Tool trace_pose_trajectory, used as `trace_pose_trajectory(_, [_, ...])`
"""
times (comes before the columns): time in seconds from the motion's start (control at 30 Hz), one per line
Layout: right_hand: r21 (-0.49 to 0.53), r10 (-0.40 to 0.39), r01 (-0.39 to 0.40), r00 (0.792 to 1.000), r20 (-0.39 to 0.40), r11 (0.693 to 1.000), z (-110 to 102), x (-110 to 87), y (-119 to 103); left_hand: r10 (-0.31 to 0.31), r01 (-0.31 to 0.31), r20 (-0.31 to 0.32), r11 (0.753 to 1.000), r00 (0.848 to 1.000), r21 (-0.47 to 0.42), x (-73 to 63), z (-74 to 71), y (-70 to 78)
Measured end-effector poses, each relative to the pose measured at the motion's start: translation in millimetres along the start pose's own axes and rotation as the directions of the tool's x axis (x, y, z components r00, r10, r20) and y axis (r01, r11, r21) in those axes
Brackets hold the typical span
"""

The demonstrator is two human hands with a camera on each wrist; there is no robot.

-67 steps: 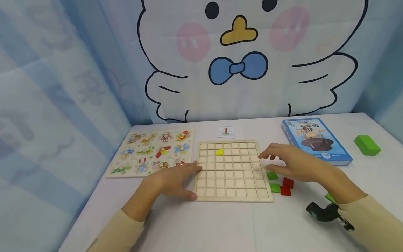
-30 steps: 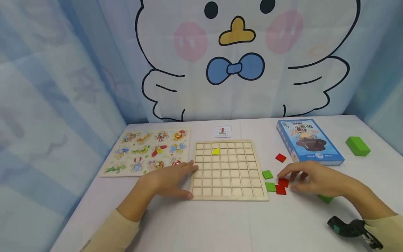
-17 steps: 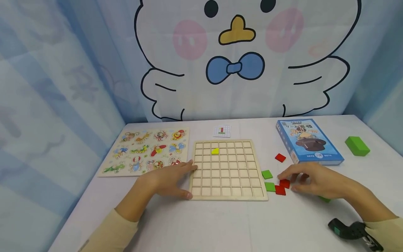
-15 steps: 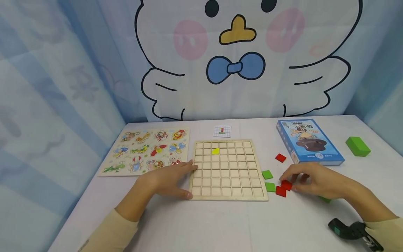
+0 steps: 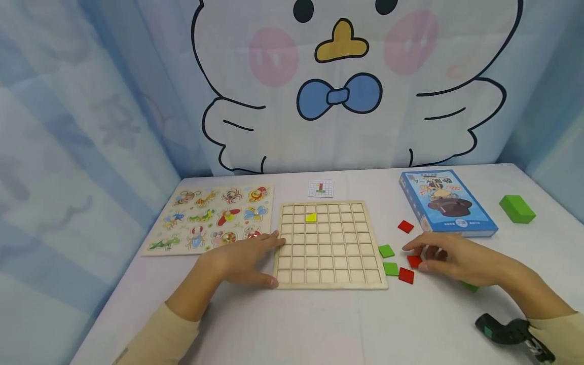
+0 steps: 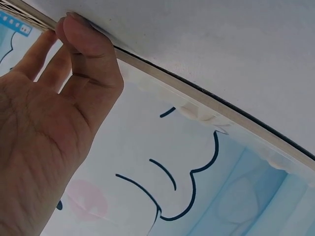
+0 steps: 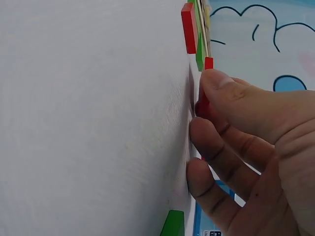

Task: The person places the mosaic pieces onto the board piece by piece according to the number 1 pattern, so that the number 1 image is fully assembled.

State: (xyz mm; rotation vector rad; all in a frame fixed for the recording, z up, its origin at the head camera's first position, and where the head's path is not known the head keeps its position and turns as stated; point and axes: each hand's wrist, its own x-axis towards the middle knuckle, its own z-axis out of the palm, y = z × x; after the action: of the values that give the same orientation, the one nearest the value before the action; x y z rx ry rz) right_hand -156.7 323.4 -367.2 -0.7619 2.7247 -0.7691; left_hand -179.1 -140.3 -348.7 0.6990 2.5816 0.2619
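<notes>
A pale wooden grid board (image 5: 333, 262) lies mid-table with a yellow tile (image 5: 311, 218) in one upper cell. My left hand (image 5: 242, 261) rests at the board's left edge, fingers relaxed. To the right of the board, my right hand (image 5: 461, 259) pinches a red tile (image 5: 414, 261); the right wrist view has the thumb against that tile (image 7: 208, 64). Beside it lies another red tile (image 5: 406, 276), and a third red tile (image 5: 405, 226) sits farther back. Two green tiles (image 5: 390, 269) lie near the board's right edge. A green piece (image 5: 470, 287) is partly hidden by the right hand.
An insect picture board (image 5: 214, 215) lies at the left, close to the grid board. A small pattern card (image 5: 321, 188) is behind the grid. Back right are a blue box (image 5: 449, 203) and a green block (image 5: 517, 209). Curtains enclose the table's back and sides.
My right hand has moved from the board's right edge to the red tiles and taken hold of one, now apart from its neighbour. The left hand stays at the board's edge.
</notes>
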Motion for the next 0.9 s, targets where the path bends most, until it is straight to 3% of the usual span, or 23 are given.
trace_pose_trajectory(0.07, [0.001,0.022,-0.022,1.000,-0.004,1.000,-1.5,-1.3,-0.7,0.007,-0.007,-0.005,1.000,1.000,0.003,0.8,-0.4,0.5])
trace_pose_trajectory(0.4, [-0.008,-0.031,0.030,0.998,-0.054,1.000,-10.4,-4.0,-8.9,-0.008,0.008,0.000,1.000,1.000,0.001,-1.3,-0.9,1.7])
trace_pose_trajectory(0.6, [-0.009,-0.042,0.041,0.992,-0.118,0.999,-15.7,5.8,-19.9,-0.013,0.013,0.014,1.000,1.000,-0.011,-1.0,-3.2,1.4])
trace_pose_trajectory(0.9, [0.052,-0.156,0.166,0.976,-0.152,0.985,-17.5,31.5,-35.9,-0.012,0.012,0.007,1.000,1.000,-0.007,-1.9,-1.8,-0.4])
